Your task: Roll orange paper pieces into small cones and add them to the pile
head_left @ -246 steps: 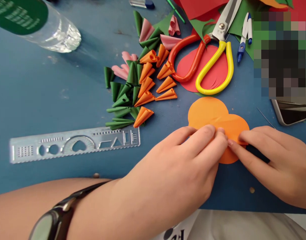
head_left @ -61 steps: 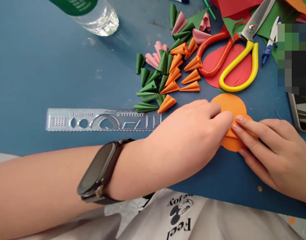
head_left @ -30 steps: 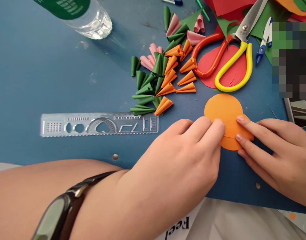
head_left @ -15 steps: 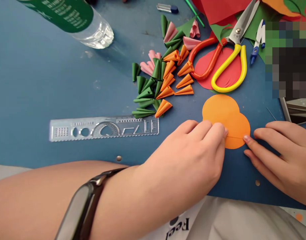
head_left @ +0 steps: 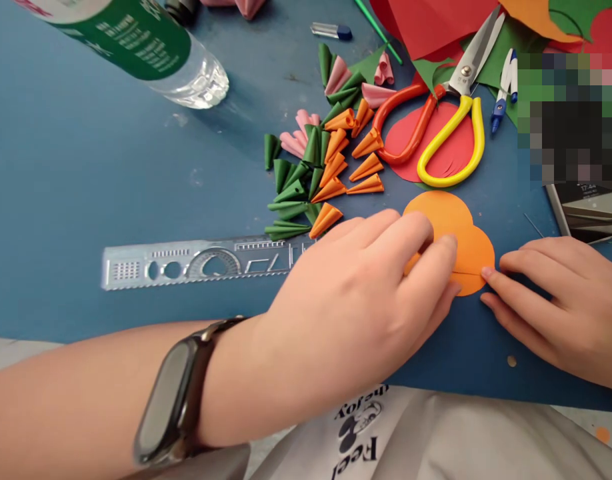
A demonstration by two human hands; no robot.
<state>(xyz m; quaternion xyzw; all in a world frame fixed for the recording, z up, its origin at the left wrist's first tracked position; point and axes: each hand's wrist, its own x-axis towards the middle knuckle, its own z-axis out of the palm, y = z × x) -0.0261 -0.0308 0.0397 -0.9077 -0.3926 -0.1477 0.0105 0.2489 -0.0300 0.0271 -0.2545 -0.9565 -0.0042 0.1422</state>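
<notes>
Two overlapping orange paper circles (head_left: 439, 210) lie on the blue table, the nearer one marked by a straight crease or edge. My left hand (head_left: 371, 287), with a dark band on its wrist, reaches across them with fingers curled; its thumb and forefinger are at the left end of that line, fingertips partly hidden. My right hand (head_left: 561, 300) rests at the right, a fingertip touching the paper's right edge, its fingers loosely stretched and apart. Close by are orange paper cones (head_left: 366, 183) and green paper cones (head_left: 291, 193).
Scissors (head_left: 466, 80) with red and yellow handles lie on red paper circles (head_left: 401, 137). A clear ruler (head_left: 136, 267) lies left, partly under my left hand. A water bottle (head_left: 206, 80) stands at back left. A pen (head_left: 501, 107), coloured paper (head_left: 436, 27) and a phone (head_left: 559, 213) are right.
My left hand's fingers have lifted and spread somewhat over the orange paper, the forefinger now apart from the others. The right fingertip stays at the paper's edge. The view has shifted slightly.
</notes>
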